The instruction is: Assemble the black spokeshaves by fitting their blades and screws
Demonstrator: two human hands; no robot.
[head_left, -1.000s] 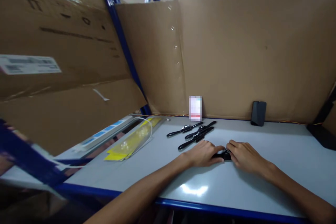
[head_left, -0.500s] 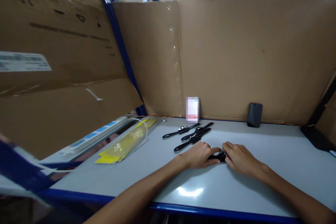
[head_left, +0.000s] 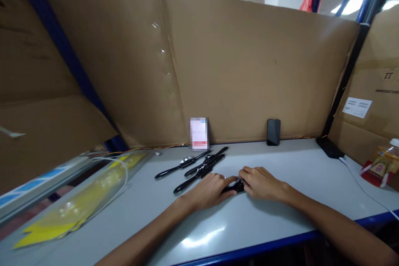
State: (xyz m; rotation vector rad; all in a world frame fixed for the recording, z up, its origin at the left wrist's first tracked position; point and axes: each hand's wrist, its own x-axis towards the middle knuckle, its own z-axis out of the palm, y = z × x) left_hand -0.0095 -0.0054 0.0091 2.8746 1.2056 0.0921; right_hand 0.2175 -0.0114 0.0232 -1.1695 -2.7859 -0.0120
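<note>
A black spokeshave [head_left: 239,186] is held low over the grey tabletop [head_left: 249,226], its middle showing between my two hands. My left hand [head_left: 210,190] grips its left handle, thumb and fingers closed round it. At the other end my right hand [head_left: 264,183] is closed with bent fingers by the metal middle part, covering the right handle. What its fingertips press on is hidden. Beyond my left hand lie three more black spokeshaves: one apart on the left [head_left: 171,171], a near one [head_left: 187,183] and one [head_left: 220,153] close behind it.
A phone with a lit screen [head_left: 198,135] and a dark phone [head_left: 273,132] lean on the cardboard wall [head_left: 243,66]. Yellow-and-clear plastic packaging [head_left: 77,203] and a power strip [head_left: 46,181] lie left. A black device [head_left: 330,148] and an orange-red container [head_left: 377,168] sit right.
The view has swung to the right, so everything appears further left and the right-hand box and container have come into sight. Both hands keep their hold on the spokeshave, with little visible finger movement.
</note>
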